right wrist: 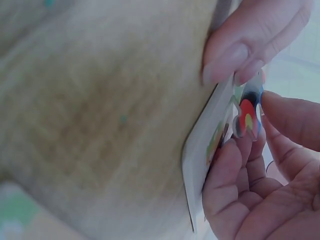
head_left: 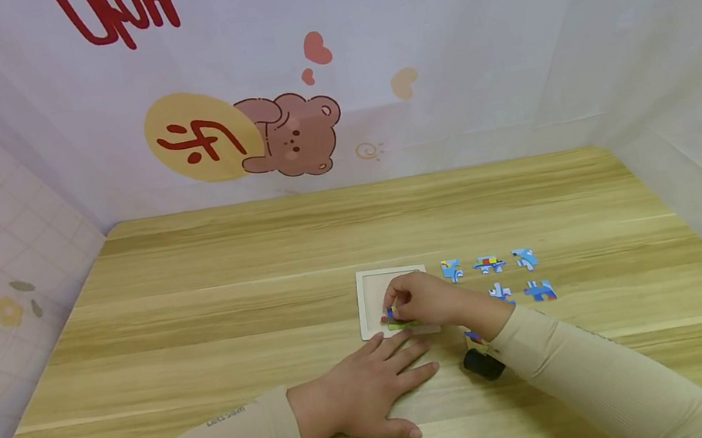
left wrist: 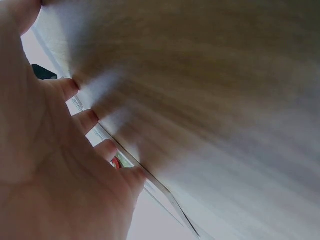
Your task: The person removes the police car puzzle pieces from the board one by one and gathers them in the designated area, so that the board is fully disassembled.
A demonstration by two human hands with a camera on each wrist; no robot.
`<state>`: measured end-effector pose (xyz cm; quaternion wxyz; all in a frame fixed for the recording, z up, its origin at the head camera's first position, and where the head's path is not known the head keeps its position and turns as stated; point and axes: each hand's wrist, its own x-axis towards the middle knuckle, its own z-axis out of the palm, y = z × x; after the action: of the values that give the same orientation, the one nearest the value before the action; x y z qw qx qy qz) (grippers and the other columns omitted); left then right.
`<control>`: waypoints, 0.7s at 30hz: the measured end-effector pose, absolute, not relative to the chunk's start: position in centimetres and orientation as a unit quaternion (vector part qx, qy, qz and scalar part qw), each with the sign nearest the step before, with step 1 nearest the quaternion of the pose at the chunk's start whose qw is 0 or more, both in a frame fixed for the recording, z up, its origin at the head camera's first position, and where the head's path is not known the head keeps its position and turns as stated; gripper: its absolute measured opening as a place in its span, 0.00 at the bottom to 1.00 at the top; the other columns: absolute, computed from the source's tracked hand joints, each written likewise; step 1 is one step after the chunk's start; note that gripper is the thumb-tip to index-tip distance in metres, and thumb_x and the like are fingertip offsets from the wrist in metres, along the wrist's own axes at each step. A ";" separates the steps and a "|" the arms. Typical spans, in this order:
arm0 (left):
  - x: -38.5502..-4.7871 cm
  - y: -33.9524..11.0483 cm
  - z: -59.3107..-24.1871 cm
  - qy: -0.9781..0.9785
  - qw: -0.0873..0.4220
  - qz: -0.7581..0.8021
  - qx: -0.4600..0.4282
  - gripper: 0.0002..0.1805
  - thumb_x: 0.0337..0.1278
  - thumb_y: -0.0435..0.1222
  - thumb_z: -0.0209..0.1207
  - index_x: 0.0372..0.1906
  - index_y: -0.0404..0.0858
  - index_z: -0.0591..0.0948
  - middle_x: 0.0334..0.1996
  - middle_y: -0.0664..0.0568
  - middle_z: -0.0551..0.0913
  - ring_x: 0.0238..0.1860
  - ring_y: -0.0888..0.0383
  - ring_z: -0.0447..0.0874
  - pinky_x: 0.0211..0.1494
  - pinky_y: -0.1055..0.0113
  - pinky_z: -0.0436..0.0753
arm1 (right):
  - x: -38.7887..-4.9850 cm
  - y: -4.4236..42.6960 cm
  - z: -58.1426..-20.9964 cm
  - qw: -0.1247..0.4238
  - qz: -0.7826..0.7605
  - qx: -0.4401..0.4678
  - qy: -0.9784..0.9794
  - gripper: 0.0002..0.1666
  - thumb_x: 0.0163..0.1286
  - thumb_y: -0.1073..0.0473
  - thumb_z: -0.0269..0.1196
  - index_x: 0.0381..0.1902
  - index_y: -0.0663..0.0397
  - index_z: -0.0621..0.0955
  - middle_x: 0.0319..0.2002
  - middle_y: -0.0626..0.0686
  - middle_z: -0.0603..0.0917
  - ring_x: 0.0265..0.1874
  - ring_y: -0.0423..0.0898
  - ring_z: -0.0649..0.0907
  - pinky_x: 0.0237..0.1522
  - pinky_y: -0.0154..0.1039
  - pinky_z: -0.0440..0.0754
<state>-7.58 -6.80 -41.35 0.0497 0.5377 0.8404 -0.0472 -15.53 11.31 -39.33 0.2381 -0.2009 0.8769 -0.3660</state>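
My right hand (head_left: 425,300) pinches a small colourful jigsaw piece (right wrist: 248,112) between thumb and fingers, just above the puzzle tray (head_left: 363,311). Red, yellow and dark patches show on this piece in the right wrist view. Part of a green piece (head_left: 400,325) lies along the near side inside the tray; the hand hides the rest of that area. With fingers spread, my left hand (head_left: 370,392) rests on the table, its fingertips at the near edge of the tray. The left wrist view shows those fingertips (left wrist: 106,149) against the tray's rim.
Several loose jigsaw pieces lie right of the tray, among them a boat-like one (head_left: 489,264) and a blue one (head_left: 539,290). Another piece (head_left: 474,337) is partly hidden by the right wrist, beside a black strap-like object (head_left: 483,365). A white curtain (head_left: 480,110) stands behind the wooden table (head_left: 233,310).
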 end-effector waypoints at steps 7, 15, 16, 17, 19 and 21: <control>-7.6 -6.8 -41.5 0.840 0.049 -0.049 0.538 0.42 0.61 0.68 0.42 0.75 0.51 0.59 0.76 0.51 0.54 0.75 0.49 0.48 0.69 0.50 0.64 | -15.6 11.5 -39.3 0.251 -0.389 -0.196 0.865 0.07 0.66 0.72 0.56 0.37 0.60 0.80 0.24 0.49 0.75 0.25 0.42 0.72 0.32 0.35 0.70; -7.6 -6.8 -41.5 0.841 0.043 -0.052 0.537 0.42 0.61 0.68 0.42 0.75 0.51 0.59 0.76 0.52 0.54 0.75 0.49 0.48 0.69 0.50 0.64 | -15.7 11.6 -39.3 0.246 -0.395 -0.194 0.864 0.05 0.67 0.71 0.58 0.36 0.59 0.80 0.25 0.48 0.75 0.25 0.42 0.72 0.33 0.35 0.71; -7.5 -6.8 -41.5 0.841 0.044 -0.052 0.536 0.42 0.61 0.69 0.42 0.75 0.51 0.59 0.76 0.52 0.54 0.75 0.49 0.48 0.69 0.50 0.64 | -15.7 11.6 -39.4 0.245 -0.397 -0.193 0.863 0.05 0.67 0.70 0.58 0.36 0.59 0.80 0.25 0.48 0.75 0.26 0.41 0.73 0.33 0.35 0.72; -7.6 -6.8 -41.5 0.842 0.046 -0.051 0.535 0.42 0.61 0.69 0.42 0.75 0.51 0.59 0.76 0.52 0.54 0.75 0.49 0.48 0.69 0.50 0.63 | -15.7 11.7 -39.5 0.246 -0.400 -0.191 0.862 0.05 0.67 0.70 0.58 0.36 0.59 0.80 0.25 0.48 0.75 0.27 0.42 0.73 0.34 0.35 0.72; -7.5 -6.8 -41.5 0.842 0.049 -0.051 0.535 0.42 0.61 0.69 0.42 0.75 0.52 0.59 0.76 0.52 0.54 0.75 0.49 0.48 0.69 0.50 0.63 | -15.8 11.8 -39.6 0.247 -0.405 -0.188 0.860 0.05 0.67 0.70 0.59 0.37 0.59 0.80 0.26 0.48 0.76 0.27 0.42 0.73 0.34 0.34 0.72; -7.5 -6.8 -41.5 0.842 0.049 -0.052 0.535 0.43 0.61 0.69 0.42 0.75 0.52 0.59 0.76 0.52 0.54 0.75 0.49 0.49 0.69 0.51 0.63 | -15.9 11.9 -39.7 0.248 -0.415 -0.189 0.855 0.05 0.67 0.70 0.59 0.37 0.59 0.81 0.27 0.48 0.76 0.28 0.42 0.74 0.34 0.34 0.73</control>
<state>-7.54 -6.81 -41.47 0.0491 0.5346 0.8421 -0.0520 -15.85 11.85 -39.66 0.2476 -0.1890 0.8549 -0.4149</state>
